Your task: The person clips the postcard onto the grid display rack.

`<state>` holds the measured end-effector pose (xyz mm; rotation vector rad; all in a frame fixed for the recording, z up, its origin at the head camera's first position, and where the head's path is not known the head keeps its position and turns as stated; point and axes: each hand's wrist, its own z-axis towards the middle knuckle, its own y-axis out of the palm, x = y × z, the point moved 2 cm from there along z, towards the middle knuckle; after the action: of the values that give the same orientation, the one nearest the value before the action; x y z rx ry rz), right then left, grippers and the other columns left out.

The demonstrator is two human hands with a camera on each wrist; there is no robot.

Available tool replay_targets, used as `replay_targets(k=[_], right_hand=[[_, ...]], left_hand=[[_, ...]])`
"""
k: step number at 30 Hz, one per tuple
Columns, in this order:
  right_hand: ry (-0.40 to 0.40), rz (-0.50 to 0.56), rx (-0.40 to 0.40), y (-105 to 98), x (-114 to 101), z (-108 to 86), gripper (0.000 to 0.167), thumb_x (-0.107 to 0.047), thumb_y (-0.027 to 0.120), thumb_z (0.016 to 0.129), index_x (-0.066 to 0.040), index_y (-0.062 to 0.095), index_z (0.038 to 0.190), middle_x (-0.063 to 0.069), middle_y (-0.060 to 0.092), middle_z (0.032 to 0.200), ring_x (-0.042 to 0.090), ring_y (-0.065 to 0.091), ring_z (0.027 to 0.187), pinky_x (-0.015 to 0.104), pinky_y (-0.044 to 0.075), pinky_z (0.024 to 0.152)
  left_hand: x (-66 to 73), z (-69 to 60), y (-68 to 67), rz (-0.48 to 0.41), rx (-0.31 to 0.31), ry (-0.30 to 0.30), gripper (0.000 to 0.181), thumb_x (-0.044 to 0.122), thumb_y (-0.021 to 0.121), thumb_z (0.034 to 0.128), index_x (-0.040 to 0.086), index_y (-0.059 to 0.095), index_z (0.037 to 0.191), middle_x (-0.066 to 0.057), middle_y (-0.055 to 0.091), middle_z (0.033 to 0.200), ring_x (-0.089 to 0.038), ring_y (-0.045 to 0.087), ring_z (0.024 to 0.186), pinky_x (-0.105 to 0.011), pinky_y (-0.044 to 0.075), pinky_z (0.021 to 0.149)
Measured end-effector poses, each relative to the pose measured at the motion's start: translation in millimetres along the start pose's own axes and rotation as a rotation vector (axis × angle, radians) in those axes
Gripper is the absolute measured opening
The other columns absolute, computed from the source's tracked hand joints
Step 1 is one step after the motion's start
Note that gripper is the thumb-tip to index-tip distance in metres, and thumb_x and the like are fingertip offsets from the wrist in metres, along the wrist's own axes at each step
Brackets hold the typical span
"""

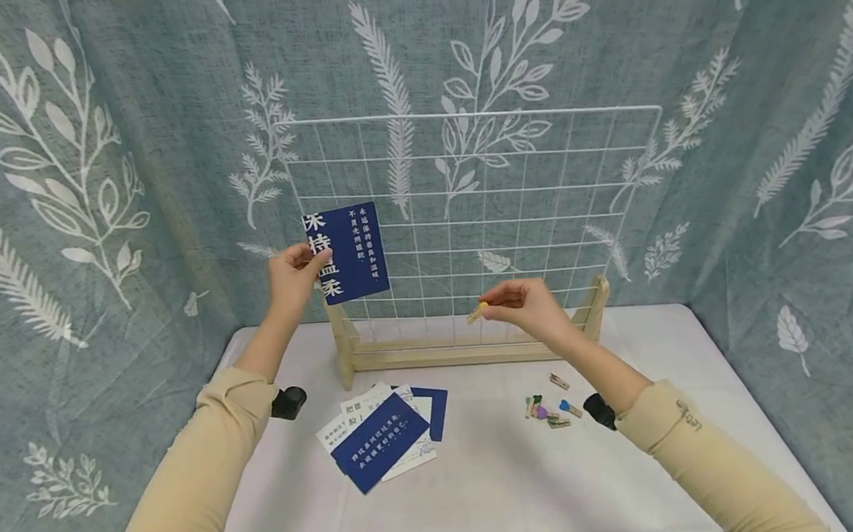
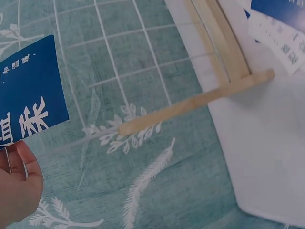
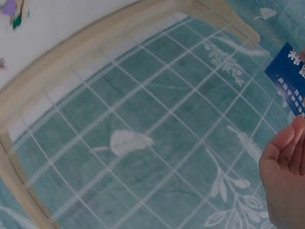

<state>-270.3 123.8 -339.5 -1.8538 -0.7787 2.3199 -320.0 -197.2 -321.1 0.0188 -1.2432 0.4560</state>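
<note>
My left hand (image 1: pixel 295 280) pinches a dark blue card (image 1: pixel 358 259) with white characters by its left side, in front of the upper left part of the white wire grid (image 1: pixel 459 111). In the left wrist view that hand (image 2: pixel 21 183) holds the card (image 2: pixel 43 86) at its lower edge. My right hand (image 1: pixel 526 307) pinches a small wooden clip with a yellow top (image 1: pixel 478 311), before the lower middle of the grid. The right wrist view shows the right hand (image 3: pixel 286 167) with fingers bent; the clip is not visible there, and the blue card (image 3: pixel 287 78) appears beyond it.
The grid stands in a wooden base (image 1: pixel 434 356) at the table's back. A pile of blue and white cards (image 1: pixel 380 442) lies on the white table (image 1: pixel 490 495) at front left. Several small coloured clips (image 1: pixel 547 413) lie at front right. Patterned green cloth (image 1: pixel 184 151) hangs around.
</note>
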Motion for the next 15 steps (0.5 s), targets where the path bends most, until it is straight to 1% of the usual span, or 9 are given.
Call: replay_targets(k=[4,7,11,13,15], right_hand=[[-0.036,-0.035,0.015,-1,-15,16.0,0.024,-0.006,0.064,0.088,0.008,0.065,0.107,0.024,0.067,0.106,0.011,0.068,0.083,0.026,0.056,0.079],[-0.073,-0.044,0.02,-2,-28,27.6,0.023,-0.005,0.063,0.088,0.008,0.065,0.107,0.025,0.067,0.104,0.011,0.068,0.08,0.03,0.057,0.079],[-0.118,-0.082,0.019,-2,-48,41.7,0.023,-0.005,0.063,0.089,0.008,0.065,0.107,0.024,0.067,0.105,0.021,0.068,0.086,0.034,0.056,0.082],[-0.142,-0.101,0.023,-2,-57,48.6,0.023,-0.005,0.063,0.089,0.007,0.065,0.107,0.024,0.067,0.105,0.027,0.068,0.089,0.035,0.056,0.082],[-0.163,-0.125,0.031,-2,-66,55.4,0.022,-0.006,0.063,0.089,0.006,0.066,0.107,0.023,0.068,0.106,0.03,0.067,0.092,0.033,0.056,0.082]], left_hand=[[7.9,6.7,-3.3,0.015,-0.014,0.01,0.018,0.01,0.066,0.0874,-0.003,0.057,0.078,0.022,0.048,0.059,0.005,0.043,0.056,-0.011,0.039,0.054],[14.9,10.2,-5.7,0.062,-0.023,0.03,0.02,0.011,0.066,0.088,-0.004,0.057,0.079,0.019,0.048,0.061,0.002,0.04,0.057,-0.013,0.037,0.055],[23.8,13.8,-8.8,0.151,-0.047,0.033,0.023,0.015,0.064,0.0899,-0.008,0.061,0.091,0.011,0.051,0.072,-0.001,0.042,0.065,-0.014,0.038,0.059],[27.3,16.2,-9.7,0.173,-0.066,0.026,0.026,0.016,0.063,0.0908,-0.009,0.061,0.096,0.006,0.053,0.079,-0.001,0.043,0.069,-0.015,0.038,0.062],[30.9,18.7,-10.4,0.185,-0.079,0.031,0.027,0.016,0.062,0.0913,-0.01,0.062,0.1,0.005,0.053,0.081,-0.001,0.043,0.071,-0.015,0.038,0.064]])
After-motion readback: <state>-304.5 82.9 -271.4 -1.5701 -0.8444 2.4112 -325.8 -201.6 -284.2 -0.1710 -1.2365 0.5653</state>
